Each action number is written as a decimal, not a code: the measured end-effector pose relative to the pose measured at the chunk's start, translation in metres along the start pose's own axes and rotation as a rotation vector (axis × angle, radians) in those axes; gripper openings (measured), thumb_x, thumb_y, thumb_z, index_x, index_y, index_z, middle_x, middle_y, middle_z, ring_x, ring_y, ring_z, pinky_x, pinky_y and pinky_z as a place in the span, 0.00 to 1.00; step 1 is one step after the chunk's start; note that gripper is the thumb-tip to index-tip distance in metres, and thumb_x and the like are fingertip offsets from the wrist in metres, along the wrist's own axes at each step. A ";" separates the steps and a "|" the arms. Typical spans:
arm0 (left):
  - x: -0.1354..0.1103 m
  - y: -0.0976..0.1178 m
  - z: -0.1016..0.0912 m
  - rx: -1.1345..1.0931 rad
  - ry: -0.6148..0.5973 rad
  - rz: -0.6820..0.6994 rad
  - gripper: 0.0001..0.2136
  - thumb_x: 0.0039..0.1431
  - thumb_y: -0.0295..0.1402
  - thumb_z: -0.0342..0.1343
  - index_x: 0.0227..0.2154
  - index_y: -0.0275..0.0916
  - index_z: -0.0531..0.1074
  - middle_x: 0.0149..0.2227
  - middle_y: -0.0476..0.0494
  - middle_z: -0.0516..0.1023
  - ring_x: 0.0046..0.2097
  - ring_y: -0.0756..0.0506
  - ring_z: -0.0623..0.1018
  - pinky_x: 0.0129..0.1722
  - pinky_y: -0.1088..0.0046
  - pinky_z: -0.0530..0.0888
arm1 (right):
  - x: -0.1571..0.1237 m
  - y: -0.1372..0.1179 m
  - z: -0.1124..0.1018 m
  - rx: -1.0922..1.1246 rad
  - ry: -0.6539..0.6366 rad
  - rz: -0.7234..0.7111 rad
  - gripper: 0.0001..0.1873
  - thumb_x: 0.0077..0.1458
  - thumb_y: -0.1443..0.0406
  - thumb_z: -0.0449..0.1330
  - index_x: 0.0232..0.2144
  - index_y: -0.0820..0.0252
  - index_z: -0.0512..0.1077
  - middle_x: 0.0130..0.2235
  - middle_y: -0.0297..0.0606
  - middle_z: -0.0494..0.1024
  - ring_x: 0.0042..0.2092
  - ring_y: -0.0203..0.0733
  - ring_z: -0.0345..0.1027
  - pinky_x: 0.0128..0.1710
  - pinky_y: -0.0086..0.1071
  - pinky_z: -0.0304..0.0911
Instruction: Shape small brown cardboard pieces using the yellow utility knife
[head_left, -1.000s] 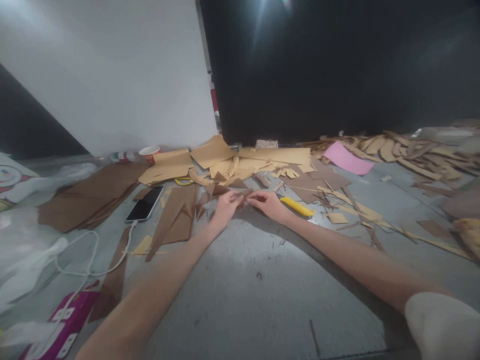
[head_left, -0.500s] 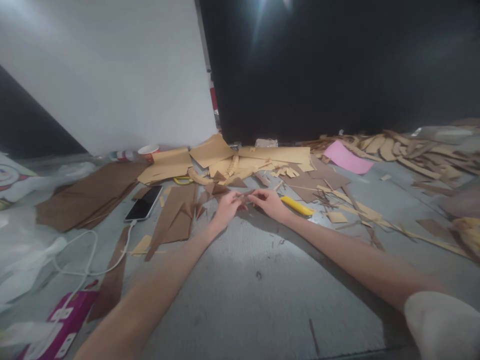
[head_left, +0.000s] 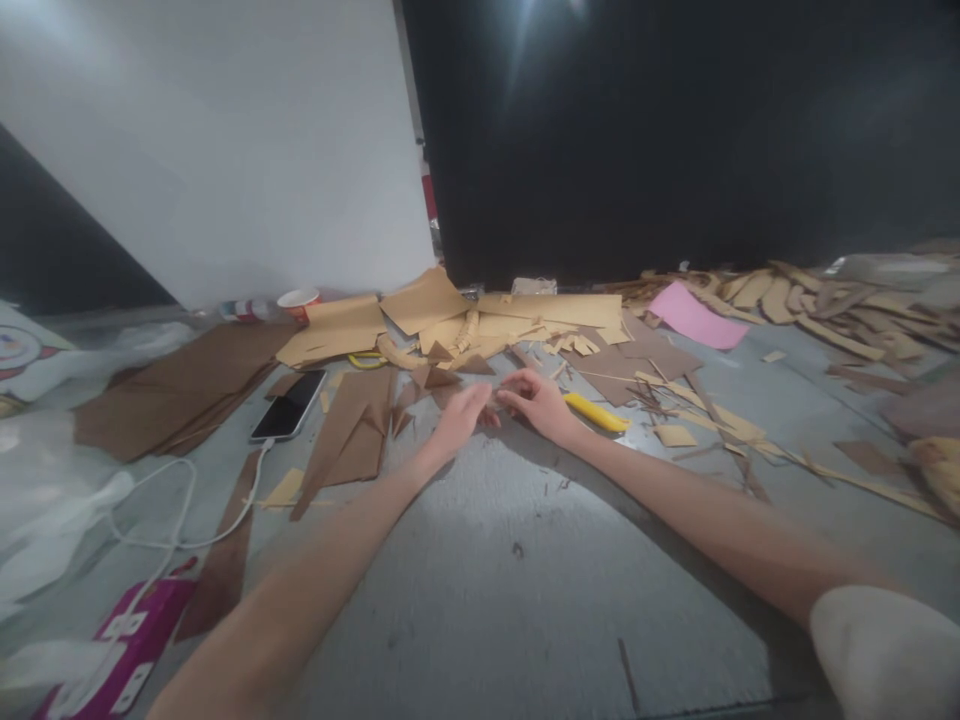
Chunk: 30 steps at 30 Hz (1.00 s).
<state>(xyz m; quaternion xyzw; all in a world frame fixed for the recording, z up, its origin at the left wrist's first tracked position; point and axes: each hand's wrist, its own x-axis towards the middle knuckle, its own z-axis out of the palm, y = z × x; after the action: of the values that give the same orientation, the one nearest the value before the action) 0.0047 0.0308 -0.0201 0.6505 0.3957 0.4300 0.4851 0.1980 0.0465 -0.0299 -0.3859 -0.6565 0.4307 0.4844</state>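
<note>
My left hand (head_left: 459, 415) and my right hand (head_left: 538, 400) meet fingertip to fingertip low over the grey floor (head_left: 510, 560), both arms stretched forward. Both hands' fingers are pressed together in a pinch. A small brown cardboard piece seen between them earlier is now almost wholly hidden behind the left fingers. A yellow utility knife (head_left: 596, 412) lies just right of my right hand. Brown cardboard triangles (head_left: 352, 430) lie just left of my left hand.
A phone (head_left: 289, 405) on a white cable (head_left: 187, 510) lies at left beside brown sheets (head_left: 180, 390). Tan cardboard offcuts (head_left: 450, 320), a pink sheet (head_left: 694, 315) and a red paper cup (head_left: 298, 300) lie along the wall. A magenta box (head_left: 135, 640) sits bottom left.
The left fingers have slid forward over the small cardboard piece, which showed between the hands before. Both arms stay in place.
</note>
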 end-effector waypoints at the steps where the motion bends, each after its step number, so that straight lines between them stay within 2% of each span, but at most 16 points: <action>1: -0.001 0.001 0.001 0.023 -0.006 0.005 0.20 0.68 0.54 0.55 0.36 0.40 0.74 0.27 0.45 0.80 0.30 0.44 0.79 0.33 0.69 0.73 | 0.000 0.001 0.000 0.010 -0.001 0.006 0.19 0.58 0.49 0.68 0.42 0.56 0.74 0.26 0.30 0.76 0.26 0.39 0.70 0.26 0.32 0.65; 3: -0.002 0.003 0.002 0.084 -0.018 0.017 0.19 0.65 0.53 0.61 0.38 0.40 0.74 0.30 0.46 0.81 0.31 0.45 0.80 0.33 0.70 0.73 | 0.000 0.002 0.001 0.021 -0.001 0.017 0.19 0.57 0.49 0.68 0.40 0.56 0.75 0.26 0.31 0.77 0.26 0.39 0.70 0.26 0.32 0.65; 5: -0.004 0.004 0.002 0.144 -0.026 0.027 0.18 0.64 0.51 0.63 0.39 0.40 0.73 0.31 0.46 0.81 0.32 0.44 0.81 0.34 0.71 0.73 | 0.000 0.003 0.001 0.022 -0.003 0.027 0.19 0.57 0.48 0.68 0.36 0.56 0.75 0.26 0.32 0.77 0.26 0.39 0.70 0.26 0.32 0.65; 11: -0.004 0.001 0.002 0.168 -0.038 0.037 0.17 0.68 0.51 0.59 0.39 0.40 0.73 0.29 0.46 0.80 0.32 0.44 0.80 0.34 0.70 0.72 | 0.000 0.002 0.000 0.021 -0.024 0.006 0.19 0.59 0.47 0.68 0.34 0.57 0.76 0.24 0.31 0.76 0.25 0.38 0.68 0.26 0.31 0.64; 18: -0.004 0.000 0.000 0.193 -0.043 0.002 0.17 0.68 0.50 0.60 0.40 0.40 0.73 0.28 0.48 0.80 0.31 0.45 0.80 0.34 0.71 0.71 | -0.001 0.000 0.000 -0.016 -0.012 -0.010 0.20 0.59 0.47 0.68 0.33 0.57 0.77 0.25 0.32 0.77 0.26 0.38 0.69 0.27 0.31 0.64; 30: -0.003 0.002 0.001 0.203 -0.068 0.007 0.17 0.69 0.50 0.58 0.37 0.39 0.73 0.27 0.47 0.80 0.31 0.44 0.80 0.34 0.71 0.71 | -0.003 -0.006 0.000 -0.004 0.010 0.010 0.24 0.56 0.43 0.69 0.31 0.57 0.76 0.23 0.32 0.76 0.24 0.36 0.66 0.24 0.31 0.61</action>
<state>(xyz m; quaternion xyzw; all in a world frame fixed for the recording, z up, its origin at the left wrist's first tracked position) 0.0049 0.0275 -0.0188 0.7118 0.4182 0.3671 0.4286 0.1981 0.0414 -0.0252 -0.3925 -0.6528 0.4299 0.4848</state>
